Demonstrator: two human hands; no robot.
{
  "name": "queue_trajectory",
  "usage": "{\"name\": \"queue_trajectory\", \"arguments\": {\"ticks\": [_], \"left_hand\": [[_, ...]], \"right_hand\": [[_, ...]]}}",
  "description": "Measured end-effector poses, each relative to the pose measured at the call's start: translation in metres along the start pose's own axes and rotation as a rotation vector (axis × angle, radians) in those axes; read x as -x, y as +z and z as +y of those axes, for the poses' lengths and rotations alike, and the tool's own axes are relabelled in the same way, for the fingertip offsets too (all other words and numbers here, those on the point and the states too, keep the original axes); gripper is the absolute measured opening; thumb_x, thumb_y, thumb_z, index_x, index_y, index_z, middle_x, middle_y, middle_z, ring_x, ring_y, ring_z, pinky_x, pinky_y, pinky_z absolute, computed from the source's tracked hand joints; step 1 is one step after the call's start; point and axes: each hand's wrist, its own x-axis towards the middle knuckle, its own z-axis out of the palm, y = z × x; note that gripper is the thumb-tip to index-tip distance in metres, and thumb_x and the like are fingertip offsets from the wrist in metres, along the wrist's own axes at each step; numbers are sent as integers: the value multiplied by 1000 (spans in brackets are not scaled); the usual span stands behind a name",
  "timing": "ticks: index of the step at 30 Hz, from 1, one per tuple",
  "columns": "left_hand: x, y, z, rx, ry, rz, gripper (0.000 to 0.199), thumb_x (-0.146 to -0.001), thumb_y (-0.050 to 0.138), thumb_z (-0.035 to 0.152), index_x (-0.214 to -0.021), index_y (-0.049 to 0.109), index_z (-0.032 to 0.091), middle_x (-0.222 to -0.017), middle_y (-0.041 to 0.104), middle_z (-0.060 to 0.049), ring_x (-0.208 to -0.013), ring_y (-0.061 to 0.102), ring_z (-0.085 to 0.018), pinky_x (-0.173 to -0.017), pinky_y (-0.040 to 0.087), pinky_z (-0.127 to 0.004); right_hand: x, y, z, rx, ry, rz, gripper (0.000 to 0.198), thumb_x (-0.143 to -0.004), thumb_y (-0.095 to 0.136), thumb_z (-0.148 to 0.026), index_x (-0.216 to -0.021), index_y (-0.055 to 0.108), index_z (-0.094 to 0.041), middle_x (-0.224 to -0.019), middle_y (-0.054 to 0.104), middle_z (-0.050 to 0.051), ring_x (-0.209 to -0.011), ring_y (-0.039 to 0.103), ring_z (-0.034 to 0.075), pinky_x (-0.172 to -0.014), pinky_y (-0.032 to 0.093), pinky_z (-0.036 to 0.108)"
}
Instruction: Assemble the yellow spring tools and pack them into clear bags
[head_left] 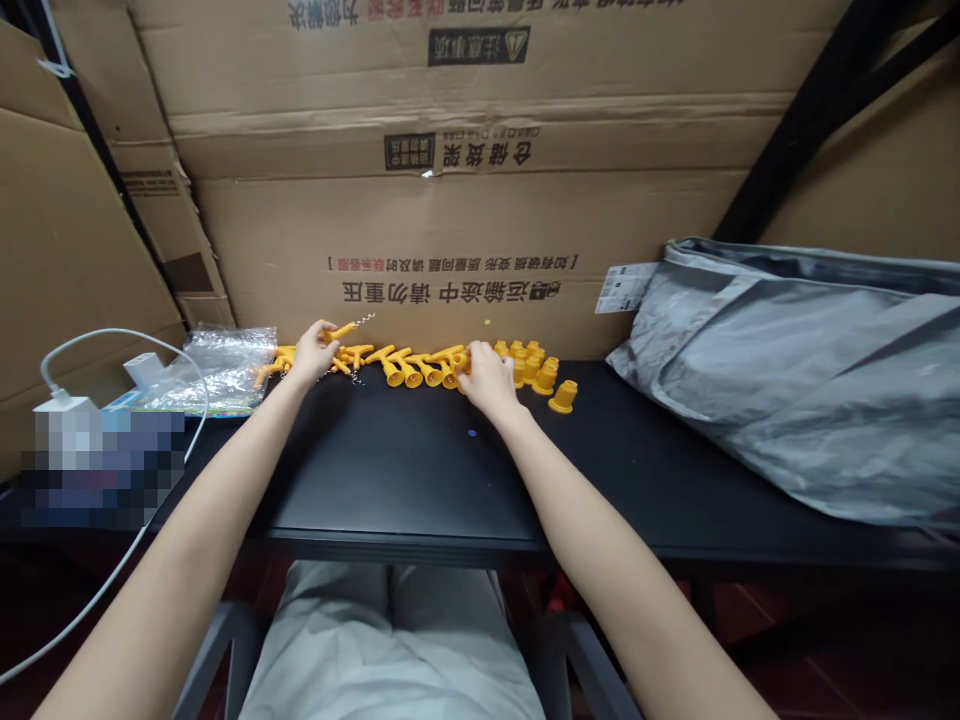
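My left hand (313, 354) is closed around the yellow handle of a corkscrew (346, 329), its metal spiral pointing up and right. Below it lie more yellow corkscrew handles (358, 354) with bare spirals. My right hand (489, 378) has its fingers closed at the right end of a row of yellow corkscrews with bell-shaped bases (412, 376). It appears to grip the last one, which the fingers partly hide. Just right of this hand stand several loose yellow bell-shaped bases (546, 376), one (563, 397) a little apart from the others.
A black table (405, 480) bears everything, with a cardboard wall (465, 220) behind. At the left are clear plastic bags (225, 365), a white charger (69, 425) with a looping cable, and a blurred-out item. A grey fabric bag (795, 390) fills the right side.
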Motion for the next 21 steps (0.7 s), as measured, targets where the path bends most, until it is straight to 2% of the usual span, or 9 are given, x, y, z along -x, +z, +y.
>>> {"name": "queue_trajectory", "arguments": {"ticks": [2, 5, 10, 12, 21], "left_hand": [[14, 11, 11, 10, 19, -37, 28, -71, 61, 25, -98, 58, 17, -76, 55, 1, -59, 54, -10, -63, 46, -25], [35, 24, 20, -35, 42, -79, 36, -69, 63, 24, -103, 57, 17, -80, 58, 1, -60, 54, -10, -63, 47, -25], [55, 33, 12, -305, 306, -175, 33, -69, 61, 16, -103, 59, 18, -98, 63, -6, -84, 60, -18, -84, 48, -35], [58, 34, 6, -380, 357, -217, 33, -71, 60, 15, -104, 59, 18, -102, 63, -8, -91, 60, -21, -88, 47, -37], [62, 36, -1, -458, 340, -262, 34, -72, 60, 14, -106, 58, 19, -104, 62, -9, -97, 61, -24, -89, 49, -39]], "right_hand": [[1, 2, -2, -20, -54, -7, 24, -78, 48, -11, -102, 52, -15, -106, 60, 14, -101, 53, 27, -82, 32, 38], [3, 4, -3, -20, -114, -9, 27, -78, 49, -11, -104, 54, -15, -108, 59, 13, -103, 52, 27, -84, 31, 39], [4, 7, -2, -11, -195, -36, 30, -80, 51, -15, -109, 58, -18, -111, 60, 12, -104, 53, 27, -86, 31, 41], [4, 8, -1, -14, -221, -57, 31, -81, 51, -15, -110, 59, -19, -113, 60, 12, -106, 53, 27, -88, 31, 42], [3, 10, -1, -76, -274, -92, 31, -84, 52, -14, -114, 59, -18, -119, 62, 12, -111, 54, 27, -95, 30, 46]]}}
